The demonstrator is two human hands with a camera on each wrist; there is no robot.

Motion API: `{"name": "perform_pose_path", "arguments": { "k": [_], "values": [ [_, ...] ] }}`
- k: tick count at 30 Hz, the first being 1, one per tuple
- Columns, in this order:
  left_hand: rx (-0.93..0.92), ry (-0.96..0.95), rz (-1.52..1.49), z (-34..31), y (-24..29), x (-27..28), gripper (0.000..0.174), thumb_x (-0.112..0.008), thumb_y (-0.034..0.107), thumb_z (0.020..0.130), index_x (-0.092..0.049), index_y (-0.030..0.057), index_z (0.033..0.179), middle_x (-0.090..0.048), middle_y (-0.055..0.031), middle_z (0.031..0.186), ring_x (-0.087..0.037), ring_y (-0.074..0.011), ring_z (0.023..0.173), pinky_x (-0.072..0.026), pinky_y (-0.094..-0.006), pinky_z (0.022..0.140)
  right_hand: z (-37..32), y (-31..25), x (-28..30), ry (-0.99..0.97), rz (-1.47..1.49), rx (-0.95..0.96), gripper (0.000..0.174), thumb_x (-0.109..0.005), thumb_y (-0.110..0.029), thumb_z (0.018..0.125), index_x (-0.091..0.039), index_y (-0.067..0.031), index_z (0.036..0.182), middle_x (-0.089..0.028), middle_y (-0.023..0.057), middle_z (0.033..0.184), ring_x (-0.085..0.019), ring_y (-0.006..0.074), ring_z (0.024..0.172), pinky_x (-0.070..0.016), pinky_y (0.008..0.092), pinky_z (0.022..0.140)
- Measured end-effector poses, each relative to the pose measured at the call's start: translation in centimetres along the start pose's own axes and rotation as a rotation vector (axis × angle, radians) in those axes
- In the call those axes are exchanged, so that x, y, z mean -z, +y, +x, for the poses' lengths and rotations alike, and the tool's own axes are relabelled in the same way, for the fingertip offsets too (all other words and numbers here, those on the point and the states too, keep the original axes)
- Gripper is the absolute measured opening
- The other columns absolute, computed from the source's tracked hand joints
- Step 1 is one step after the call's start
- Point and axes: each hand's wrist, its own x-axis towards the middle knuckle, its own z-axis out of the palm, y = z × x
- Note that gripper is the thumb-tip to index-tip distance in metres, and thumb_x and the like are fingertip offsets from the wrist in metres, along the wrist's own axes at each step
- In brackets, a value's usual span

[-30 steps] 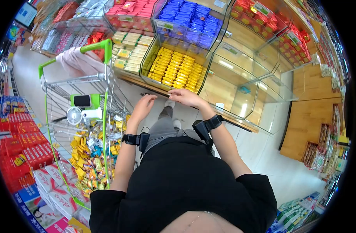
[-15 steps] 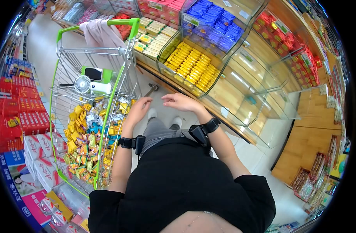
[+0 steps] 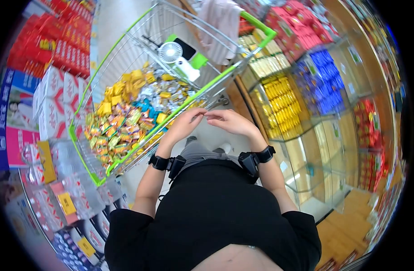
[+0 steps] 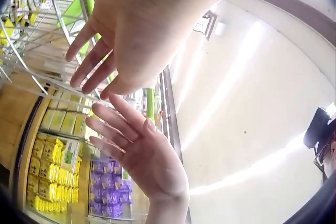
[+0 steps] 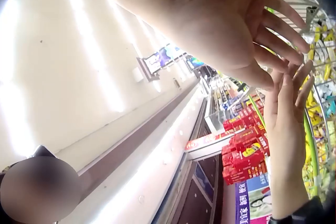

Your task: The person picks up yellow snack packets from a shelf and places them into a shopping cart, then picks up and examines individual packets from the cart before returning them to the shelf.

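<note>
Both hands hang in front of the body with nothing held. The left hand (image 3: 185, 123) is beside the cart's near green rail, fingers loosely bent; the right hand (image 3: 232, 123) faces it, fingertips close together, and whether they touch is unclear. In the left wrist view the right hand (image 4: 152, 166) shows spread, relaxed fingers below the left hand (image 4: 142, 29). In the right wrist view the left hand (image 5: 286, 140) has extended fingers near the right hand (image 5: 220, 24).
A wire cart (image 3: 106, 170) with green edges holds many wrapped packets (image 3: 121, 122). On its upper part are a white fan (image 3: 171, 52), a dark-screened device (image 3: 185, 49) and a pink cloth (image 3: 218, 27). Bins of yellow packs (image 3: 281, 101) and blue packs (image 3: 324, 81) stand right, red boxes (image 3: 58, 40) left.
The view has turned, so the cart now lies ahead of the hands and the bins have shifted right. The two hands have come closer together.
</note>
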Motion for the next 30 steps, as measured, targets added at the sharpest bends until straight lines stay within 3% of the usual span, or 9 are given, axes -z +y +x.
{"name": "perform_pose_path", "arguments": {
  "k": [3,6,8,13,19,23,25,29,30],
  "values": [
    [0.018,0.134,0.024,-1.7,0.1,2.7,0.019,-0.046,0.009,0.082,-0.054,0.0021,0.098,-0.057,-0.0115,0.092,-0.055,-0.0239,0.086,-0.0423,-0.03,0.075,2.5,-1.5,-1.1,-0.033,0.063,0.072,0.033,-0.053,-0.021,0.08,-0.053,-0.0008,0.106,-0.06,0.015,0.094,-0.059,0.0225,0.085,-0.0445,0.0301,0.075],
    [0.055,0.215,0.021,-3.3,-1.5,5.1,0.02,-0.046,0.009,0.083,-0.054,0.0008,0.099,-0.058,-0.0099,0.093,-0.055,-0.0191,0.086,-0.0427,-0.0283,0.076,4.9,-3.0,-2.1,-0.094,0.029,0.075,0.033,-0.052,-0.02,0.081,-0.052,-0.0012,0.107,-0.061,0.0141,0.092,-0.059,0.0207,0.084,-0.0447,0.0295,0.075],
    [0.101,0.251,0.013,-4.1,-2.2,6.8,0.02,-0.046,0.009,0.083,-0.055,0.0009,0.099,-0.058,-0.0097,0.095,-0.055,-0.0192,0.087,-0.0427,-0.0282,0.076,6.6,-3.9,-2.5,-0.169,0.066,0.045,0.032,-0.051,-0.018,0.083,-0.051,-0.0016,0.11,-0.06,0.0108,0.095,-0.056,0.0146,0.088,-0.0429,0.0267,0.077],
    [0.206,0.362,-0.03,-5.6,-6.1,10.6,0.021,-0.045,0.011,0.084,-0.053,0.0003,0.101,-0.058,-0.0101,0.093,-0.055,-0.0178,0.087,-0.0433,-0.0277,0.074,10.1,-4.3,-4.1,-0.189,0.059,0.059,0.032,-0.051,-0.016,0.083,-0.05,-0.001,0.111,-0.06,0.0103,0.095,-0.056,0.014,0.088,-0.0432,0.0258,0.076],
    [0.394,0.323,-0.07,-6.0,-9.7,13.7,0.024,-0.045,0.013,0.084,-0.051,-0.0007,0.103,-0.058,-0.0097,0.093,-0.055,-0.0156,0.086,-0.0431,-0.027,0.075,12.7,-4.7,-5.0,-0.217,0.036,0.01,0.033,-0.05,-0.017,0.083,-0.049,0.0002,0.111,-0.059,0.01,0.098,-0.055,0.0137,0.089,-0.0433,0.0253,0.076],
    [0.345,0.297,-0.039,-6.0,-13.0,14.0,0.026,-0.046,0.014,0.083,-0.051,-0.0008,0.104,-0.058,-0.0102,0.093,-0.055,-0.0169,0.085,-0.0431,-0.0283,0.075,13.7,-4.2,-5.7,-0.213,0.059,-0.01,0.034,-0.051,-0.017,0.083,-0.048,0.0012,0.112,-0.058,0.0103,0.101,-0.055,0.0137,0.089,-0.0432,0.0249,0.076],
    [0.409,0.251,0.046,-5.8,-13.8,14.3,0.025,-0.044,0.016,0.081,-0.053,0.0,0.098,-0.058,-0.0129,0.086,-0.056,-0.0228,0.078,-0.0435,-0.0317,0.068,14.1,-4.1,-5.9,-0.211,0.055,-0.028,0.034,-0.051,-0.017,0.083,-0.048,0.0012,0.112,-0.058,0.0104,0.101,-0.055,0.0138,0.09,-0.0431,0.0248,0.076],
    [0.366,0.168,0.071,-5.7,-20.3,13.7,0.026,-0.045,0.019,0.08,-0.054,-0.0001,0.096,-0.058,-0.0133,0.084,-0.056,-0.0257,0.077,-0.043,-0.0342,0.069,14.8,-4.0,-6.5,-0.198,0.045,-0.056,0.034,-0.051,-0.018,0.083,-0.048,0.0012,0.112,-0.058,0.0109,0.101,-0.055,0.0138,0.09,-0.0429,0.0248,0.077],
    [0.432,0.052,0.125,-5.5,-20.9,14.0,0.026,-0.045,0.02,0.08,-0.055,0.0,0.093,-0.058,-0.0135,0.083,-0.056,-0.0266,0.075,-0.0429,-0.0353,0.068,15.0,-4.1,-6.5,-0.198,0.047,-0.061,0.034,-0.051,-0.018,0.083,-0.048,0.0012,0.112,-0.058,0.0109,0.101,-0.055,0.0138,0.09,-0.0429,0.0248,0.077]
  ]
}}
